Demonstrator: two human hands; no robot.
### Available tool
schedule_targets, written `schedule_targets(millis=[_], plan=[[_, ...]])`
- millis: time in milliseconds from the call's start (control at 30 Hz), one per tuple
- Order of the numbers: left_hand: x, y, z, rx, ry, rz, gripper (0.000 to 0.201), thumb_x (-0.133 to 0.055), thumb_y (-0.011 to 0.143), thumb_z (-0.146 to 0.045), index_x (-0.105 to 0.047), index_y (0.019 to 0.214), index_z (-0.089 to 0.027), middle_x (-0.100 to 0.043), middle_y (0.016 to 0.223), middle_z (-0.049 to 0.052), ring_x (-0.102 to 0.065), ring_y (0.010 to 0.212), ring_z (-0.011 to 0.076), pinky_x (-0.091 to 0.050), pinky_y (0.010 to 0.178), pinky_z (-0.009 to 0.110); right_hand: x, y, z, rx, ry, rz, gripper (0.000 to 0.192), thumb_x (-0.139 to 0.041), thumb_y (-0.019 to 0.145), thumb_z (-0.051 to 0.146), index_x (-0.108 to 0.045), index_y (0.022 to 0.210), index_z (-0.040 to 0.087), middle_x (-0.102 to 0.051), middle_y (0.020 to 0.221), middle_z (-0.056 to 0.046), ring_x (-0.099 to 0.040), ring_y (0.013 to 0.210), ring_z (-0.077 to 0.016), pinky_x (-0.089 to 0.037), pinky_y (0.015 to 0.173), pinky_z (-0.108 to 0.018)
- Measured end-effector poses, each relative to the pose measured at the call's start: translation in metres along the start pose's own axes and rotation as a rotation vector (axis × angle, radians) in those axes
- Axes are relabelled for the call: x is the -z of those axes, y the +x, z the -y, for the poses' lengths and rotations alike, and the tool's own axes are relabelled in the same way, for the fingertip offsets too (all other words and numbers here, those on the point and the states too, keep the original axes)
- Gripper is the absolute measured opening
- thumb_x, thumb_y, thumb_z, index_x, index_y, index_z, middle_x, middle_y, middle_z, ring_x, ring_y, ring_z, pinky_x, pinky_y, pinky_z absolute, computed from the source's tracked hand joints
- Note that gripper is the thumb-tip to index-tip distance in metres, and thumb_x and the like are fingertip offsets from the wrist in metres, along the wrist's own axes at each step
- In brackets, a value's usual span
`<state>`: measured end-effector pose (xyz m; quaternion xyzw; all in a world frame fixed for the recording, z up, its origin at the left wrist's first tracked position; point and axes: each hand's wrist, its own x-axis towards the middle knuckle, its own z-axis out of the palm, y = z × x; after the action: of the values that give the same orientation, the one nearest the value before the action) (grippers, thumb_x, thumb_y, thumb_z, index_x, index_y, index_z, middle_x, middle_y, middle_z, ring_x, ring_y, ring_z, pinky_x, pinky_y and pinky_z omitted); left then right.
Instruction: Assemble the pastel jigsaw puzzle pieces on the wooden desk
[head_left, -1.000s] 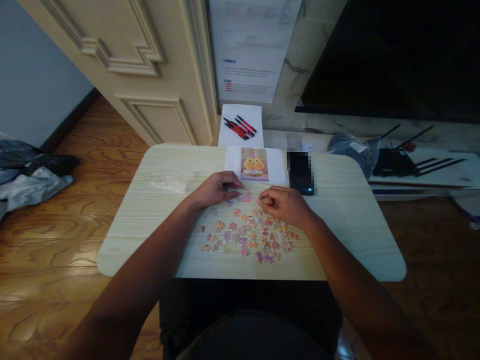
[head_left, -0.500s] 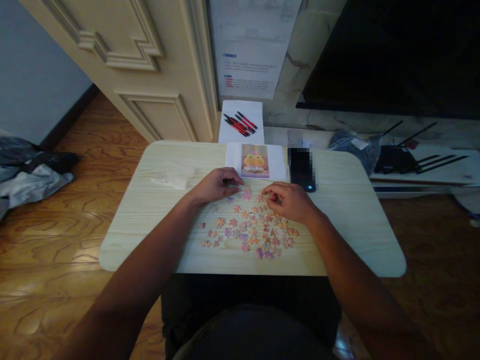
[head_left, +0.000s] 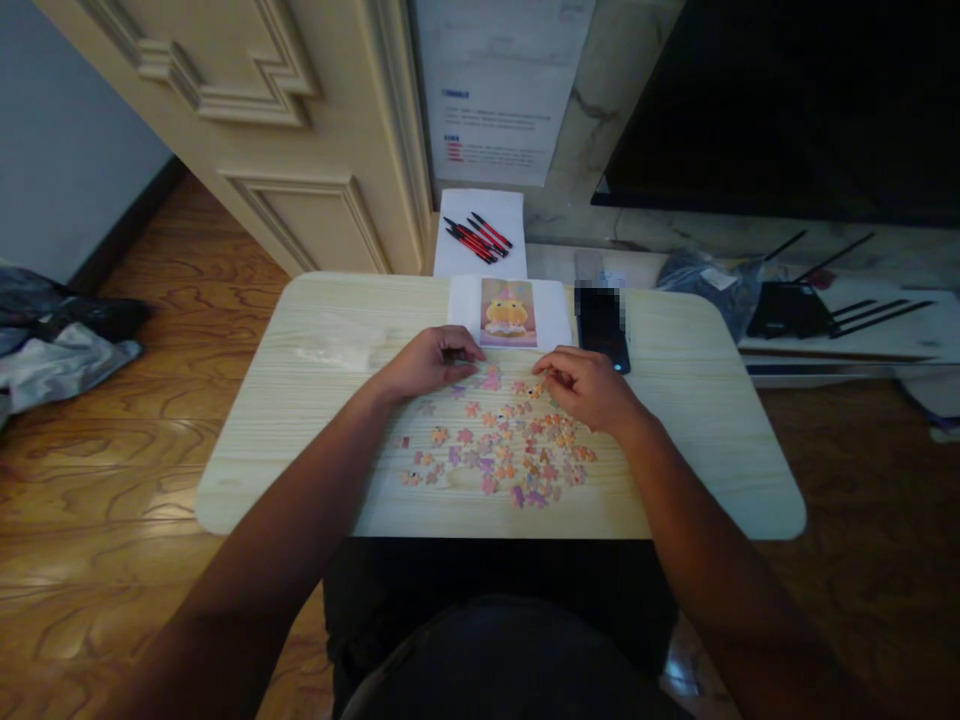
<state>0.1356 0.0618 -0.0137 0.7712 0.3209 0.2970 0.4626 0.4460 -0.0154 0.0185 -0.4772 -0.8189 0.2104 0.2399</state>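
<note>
Just below the duck picture card (head_left: 508,312) on the worktop (head_left: 315,440), the right hand (head_left: 589,388) pinches a puzzle piece (head_left: 534,391); the left hand (head_left: 429,362) rests curled, its hold unclear. Likely light, thin, stiff: grip by edges

You sit at a pale wood-grain table (head_left: 697,440) with rounded corners, standing on a wooden floor (head_left: 112,480). On it lie scattered puzzle pieces (head_left: 499,455) near your edge, a picture card of a yellow duck (head_left: 508,313) on a white sheet (head_left: 559,322) at the far edge, a dark phone (head_left: 602,325) just beside that, and a clear plastic bag (head_left: 337,350) toward the left.
</note>
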Motion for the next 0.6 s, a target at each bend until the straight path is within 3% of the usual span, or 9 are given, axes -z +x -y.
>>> schedule_targets(millis=[400,600], plan=[[0.0,-0.001,0.005,-0.012,0.014,-0.015,0.017,-0.081,0.085,-0.027,-0.084,0.099,-0.018,-0.079,0.097,0.007,-0.072,0.084,0.0163,-0.061,0.078,0.031,0.011,-0.004,0.002,-0.012,-0.029,0.076,0.017,-0.061,0.103,0.024,-0.078,0.107,0.022,-0.076,0.093,-0.005,-0.063,0.072,-0.0179,-0.048,0.071,-0.034],[0.001,-0.001,0.005,-0.005,0.016,-0.014,0.019,-0.081,0.085,-0.027,-0.084,0.101,-0.018,-0.079,0.098,0.007,-0.072,0.086,0.0165,-0.061,0.08,0.031,0.004,-0.003,0.006,0.008,-0.056,0.097,0.019,-0.07,0.097,0.023,-0.078,0.114,0.024,-0.079,0.103,-0.006,-0.072,0.088,-0.0218,-0.053,0.081,-0.036]])
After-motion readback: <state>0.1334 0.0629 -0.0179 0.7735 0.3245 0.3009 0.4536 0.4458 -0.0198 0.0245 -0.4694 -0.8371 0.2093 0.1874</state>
